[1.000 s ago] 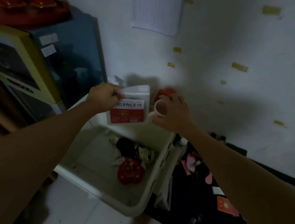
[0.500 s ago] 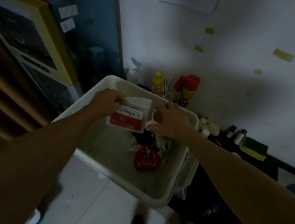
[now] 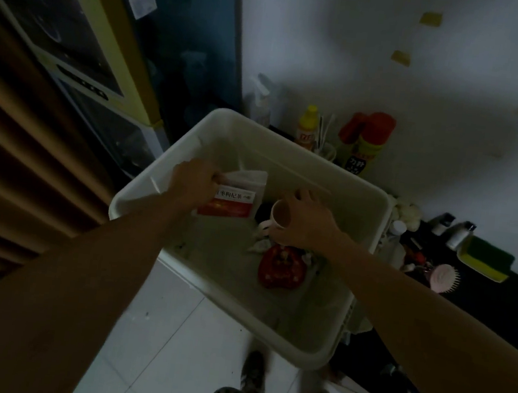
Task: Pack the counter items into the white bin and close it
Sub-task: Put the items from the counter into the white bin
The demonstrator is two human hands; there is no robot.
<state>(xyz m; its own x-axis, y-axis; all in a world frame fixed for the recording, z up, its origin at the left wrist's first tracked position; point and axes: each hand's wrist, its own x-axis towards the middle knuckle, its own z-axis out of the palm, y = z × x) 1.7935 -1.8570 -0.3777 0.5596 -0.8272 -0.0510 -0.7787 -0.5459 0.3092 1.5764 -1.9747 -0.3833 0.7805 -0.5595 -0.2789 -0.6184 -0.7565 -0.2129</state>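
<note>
Fingers: left hand pinches pouch | right hand grips mug | risk: mug released high may crack below fingers

Dim indoor light, soft shadows, wide-angle edge distortion, slight blur

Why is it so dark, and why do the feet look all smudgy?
Head view: dim light makes the white bin look grey; big soft shadows spread over the wall; the shoes at the bottom are blurred; the wide lens makes the arms look huge near the edges; the pouch label is only partly readable; no glare shows.
</note>
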